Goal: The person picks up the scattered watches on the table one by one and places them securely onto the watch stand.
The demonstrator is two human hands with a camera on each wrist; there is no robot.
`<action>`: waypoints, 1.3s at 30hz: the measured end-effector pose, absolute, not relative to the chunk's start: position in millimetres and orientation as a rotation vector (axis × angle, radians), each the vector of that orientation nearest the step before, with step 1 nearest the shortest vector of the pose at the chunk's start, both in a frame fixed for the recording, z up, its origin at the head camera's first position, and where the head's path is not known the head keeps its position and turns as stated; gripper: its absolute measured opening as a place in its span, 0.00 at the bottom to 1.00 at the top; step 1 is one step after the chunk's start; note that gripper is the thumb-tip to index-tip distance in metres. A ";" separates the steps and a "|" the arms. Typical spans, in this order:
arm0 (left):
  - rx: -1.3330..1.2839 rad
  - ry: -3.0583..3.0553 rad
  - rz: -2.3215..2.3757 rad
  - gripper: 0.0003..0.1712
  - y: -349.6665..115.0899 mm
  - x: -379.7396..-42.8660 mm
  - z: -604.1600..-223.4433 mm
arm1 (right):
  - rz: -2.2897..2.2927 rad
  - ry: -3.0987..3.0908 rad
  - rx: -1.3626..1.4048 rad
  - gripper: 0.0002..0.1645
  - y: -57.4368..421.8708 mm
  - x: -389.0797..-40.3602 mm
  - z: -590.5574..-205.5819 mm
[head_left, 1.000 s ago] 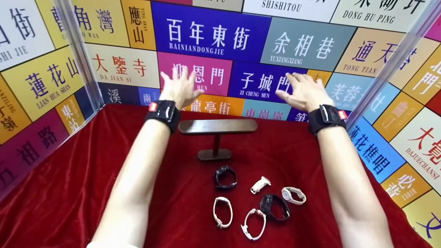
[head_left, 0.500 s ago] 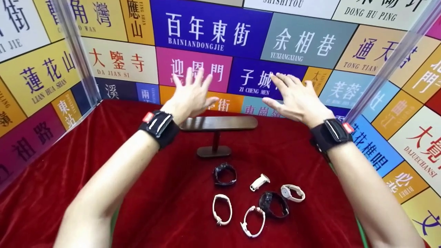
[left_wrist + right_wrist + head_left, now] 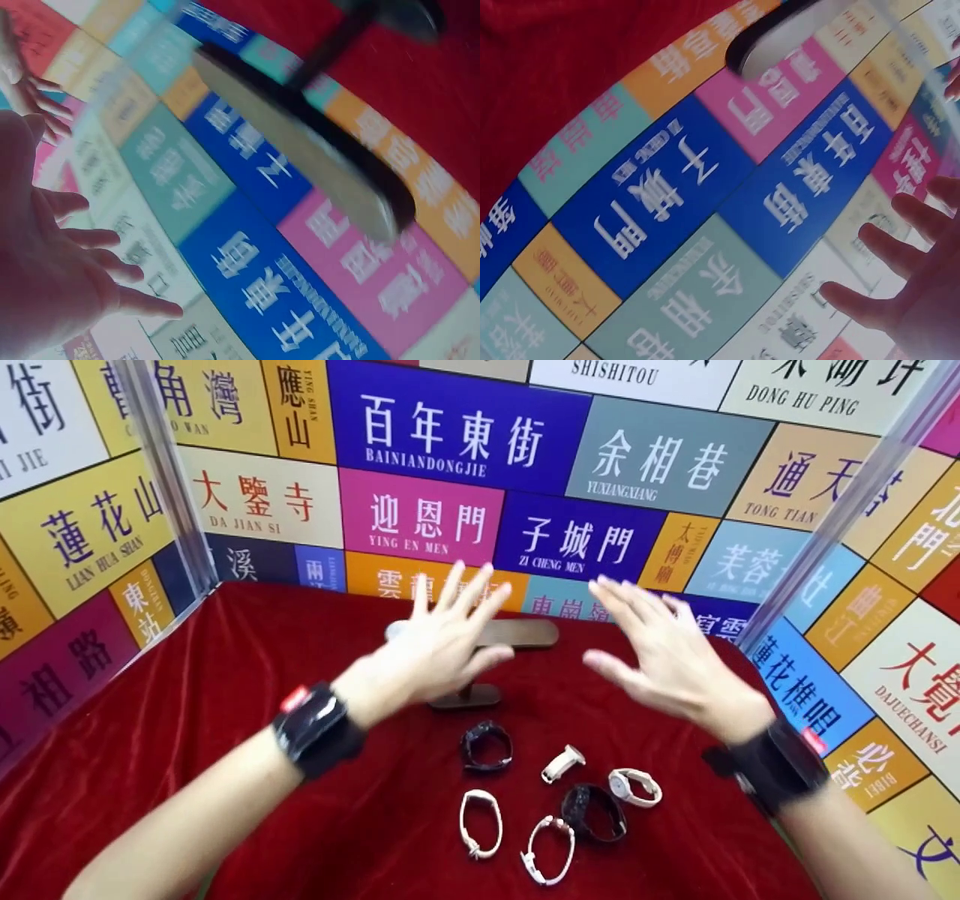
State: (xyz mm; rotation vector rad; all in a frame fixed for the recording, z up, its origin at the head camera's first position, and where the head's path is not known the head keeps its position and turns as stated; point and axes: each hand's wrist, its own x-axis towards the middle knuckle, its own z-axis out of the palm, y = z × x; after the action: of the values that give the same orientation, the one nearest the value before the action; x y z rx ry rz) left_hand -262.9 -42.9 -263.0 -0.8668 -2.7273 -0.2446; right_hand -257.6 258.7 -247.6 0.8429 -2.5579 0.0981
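Note:
My left hand [image 3: 442, 649] hovers with fingers spread, overlapping the left part of a dark wooden T-shaped stand [image 3: 525, 633] in the head view. To the right of the stand, my right hand [image 3: 667, 664] is also raised, its fingers extended and holding nothing. Nearer me on the red cloth lie several watches: a black watch [image 3: 484, 729], a cream watch [image 3: 564, 765], a white watch [image 3: 621, 786], a larger black watch [image 3: 576, 808], a pale pink-and-white watch [image 3: 529, 864] and a cream band [image 3: 463, 826]. The left wrist view shows my left palm [image 3: 45, 270] apart from the stand's bar [image 3: 300, 142].
Red velvet cloth [image 3: 300, 825] covers the surface. Panels with colourful street-name signs [image 3: 457, 427] rise behind and at both sides. Clear upright posts [image 3: 176, 480] stand at the back left and back right corners. Each wrist wears a black band [image 3: 319, 731].
Both hands have come back from near the sign wall, moving lower and nearer me, with the left also shifting right. The stand and watches stay where they were.

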 end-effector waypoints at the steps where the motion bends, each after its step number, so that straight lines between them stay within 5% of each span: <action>1: -0.890 -2.719 -0.272 0.44 -42.7 -256.5 -266.6 | 0.103 -2.538 0.867 0.47 259.4 -251.7 -251.4; 15: -1.068 -2.553 -0.274 0.41 -51.4 -198.1 -310.5 | 0.115 -2.458 1.057 0.50 258.2 -203.1 -312.5; 26: -1.135 -2.521 -0.178 0.40 -56.6 -174.9 -337.1 | 0.076 -2.630 1.030 0.55 264.8 -192.0 -365.1; 39: -1.250 -2.510 -0.067 0.36 -55.4 -151.4 -386.1 | 0.038 -2.813 1.018 0.49 274.5 -184.8 -407.0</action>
State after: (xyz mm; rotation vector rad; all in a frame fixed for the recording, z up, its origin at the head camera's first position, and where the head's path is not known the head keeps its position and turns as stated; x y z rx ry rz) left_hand -151.4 -55.4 -386.1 -1.2505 -2.5104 -0.0670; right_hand -184.8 274.5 -407.0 1.0178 -2.8127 0.0380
